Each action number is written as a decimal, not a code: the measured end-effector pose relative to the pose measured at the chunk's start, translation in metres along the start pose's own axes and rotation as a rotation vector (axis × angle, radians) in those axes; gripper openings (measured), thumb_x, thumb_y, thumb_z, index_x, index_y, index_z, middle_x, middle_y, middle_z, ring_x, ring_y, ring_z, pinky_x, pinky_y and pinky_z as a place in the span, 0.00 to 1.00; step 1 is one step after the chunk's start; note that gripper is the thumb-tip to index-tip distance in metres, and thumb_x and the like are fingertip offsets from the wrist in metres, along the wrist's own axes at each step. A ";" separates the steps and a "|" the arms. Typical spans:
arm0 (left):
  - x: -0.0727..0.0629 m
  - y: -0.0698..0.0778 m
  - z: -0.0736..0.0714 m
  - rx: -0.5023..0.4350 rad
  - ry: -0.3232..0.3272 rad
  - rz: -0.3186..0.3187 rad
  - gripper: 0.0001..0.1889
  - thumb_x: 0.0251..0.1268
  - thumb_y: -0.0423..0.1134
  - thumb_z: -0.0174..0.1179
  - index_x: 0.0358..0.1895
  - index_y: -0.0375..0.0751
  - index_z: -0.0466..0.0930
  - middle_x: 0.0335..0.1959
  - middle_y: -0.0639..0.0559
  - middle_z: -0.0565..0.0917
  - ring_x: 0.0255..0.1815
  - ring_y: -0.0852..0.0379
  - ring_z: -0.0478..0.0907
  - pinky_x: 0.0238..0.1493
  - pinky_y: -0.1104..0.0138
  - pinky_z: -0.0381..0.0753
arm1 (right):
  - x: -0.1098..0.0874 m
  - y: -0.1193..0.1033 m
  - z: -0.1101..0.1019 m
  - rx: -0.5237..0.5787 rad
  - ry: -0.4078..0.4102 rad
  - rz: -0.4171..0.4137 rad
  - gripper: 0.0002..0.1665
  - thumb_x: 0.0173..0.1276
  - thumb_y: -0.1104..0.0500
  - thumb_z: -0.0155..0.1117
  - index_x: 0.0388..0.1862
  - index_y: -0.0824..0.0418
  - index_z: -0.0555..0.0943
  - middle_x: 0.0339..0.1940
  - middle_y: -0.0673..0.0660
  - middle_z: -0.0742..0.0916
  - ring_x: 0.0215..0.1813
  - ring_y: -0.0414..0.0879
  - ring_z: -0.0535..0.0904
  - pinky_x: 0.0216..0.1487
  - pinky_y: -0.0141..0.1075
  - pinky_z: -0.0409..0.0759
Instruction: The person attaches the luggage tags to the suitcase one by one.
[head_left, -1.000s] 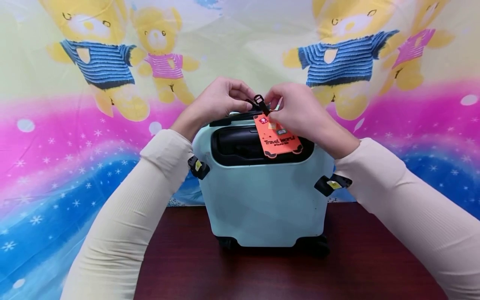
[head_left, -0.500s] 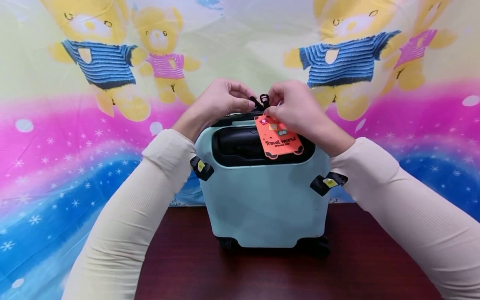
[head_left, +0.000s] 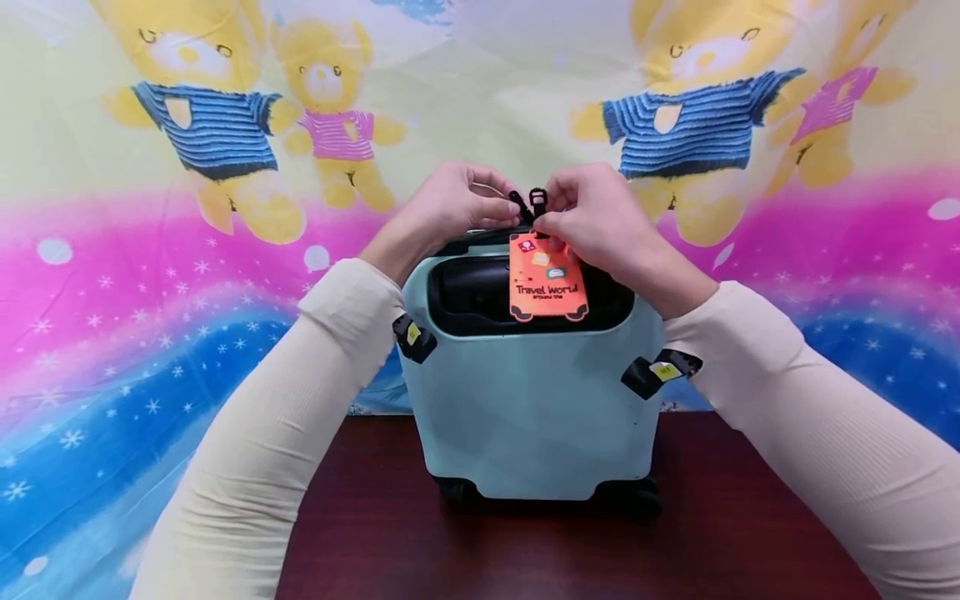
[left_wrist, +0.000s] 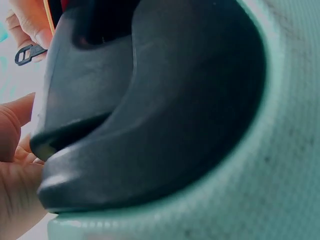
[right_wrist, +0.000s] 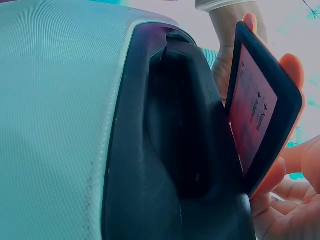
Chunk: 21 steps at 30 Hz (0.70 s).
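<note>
A mint-green suitcase [head_left: 532, 408] stands upright, with a black recessed top handle [head_left: 472, 287]. Over the recess hangs an orange luggage tag [head_left: 547, 287] printed "Travel World"; its back, with a name and address panel [right_wrist: 252, 105], shows in the right wrist view. My right hand [head_left: 603, 217] pinches the tag's black strap near its buckle [head_left: 538, 197]. At the suitcase's top edge, my left hand [head_left: 459, 202] pinches the other part of the strap [head_left: 522, 208] between thumb and fingers. The handle hides the left fingertips in the left wrist view.
The suitcase stands on a dark reddish-brown table [head_left: 480, 550], close to a cloth backdrop [head_left: 495, 92] printed with bears. Black wheels [head_left: 637, 496] show at its bottom corners. Black wrist devices [head_left: 662, 372] sit at both cuffs.
The tag has swung from a slant to hanging nearly straight. The buckle has turned upright and shifted slightly right. Both hands stay at the strap, the left a little further right.
</note>
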<state>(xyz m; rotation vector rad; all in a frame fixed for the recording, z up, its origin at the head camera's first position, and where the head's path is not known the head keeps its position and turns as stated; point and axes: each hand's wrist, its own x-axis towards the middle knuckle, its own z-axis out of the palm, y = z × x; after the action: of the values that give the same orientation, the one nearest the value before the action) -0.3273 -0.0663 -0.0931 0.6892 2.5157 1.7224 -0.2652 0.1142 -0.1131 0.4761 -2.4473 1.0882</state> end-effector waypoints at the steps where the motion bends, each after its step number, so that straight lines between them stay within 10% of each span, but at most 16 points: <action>1: 0.000 0.000 0.001 0.005 0.002 0.001 0.06 0.69 0.27 0.66 0.47 0.33 0.85 0.44 0.43 0.89 0.40 0.58 0.88 0.53 0.66 0.89 | 0.000 0.000 0.000 0.005 0.000 0.004 0.05 0.73 0.64 0.66 0.38 0.67 0.84 0.26 0.56 0.85 0.27 0.44 0.79 0.26 0.30 0.76; 21: 0.003 0.004 0.009 0.039 -0.010 0.060 0.10 0.71 0.28 0.65 0.52 0.29 0.85 0.55 0.36 0.88 0.49 0.54 0.89 0.52 0.66 0.89 | 0.003 0.000 -0.003 0.110 -0.044 0.037 0.07 0.75 0.66 0.65 0.46 0.70 0.84 0.30 0.57 0.88 0.23 0.40 0.79 0.25 0.28 0.79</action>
<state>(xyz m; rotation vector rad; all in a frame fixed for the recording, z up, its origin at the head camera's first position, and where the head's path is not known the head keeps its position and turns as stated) -0.3263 -0.0560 -0.0920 0.7811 2.5545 1.6875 -0.2668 0.1160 -0.1094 0.4957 -2.4524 1.2447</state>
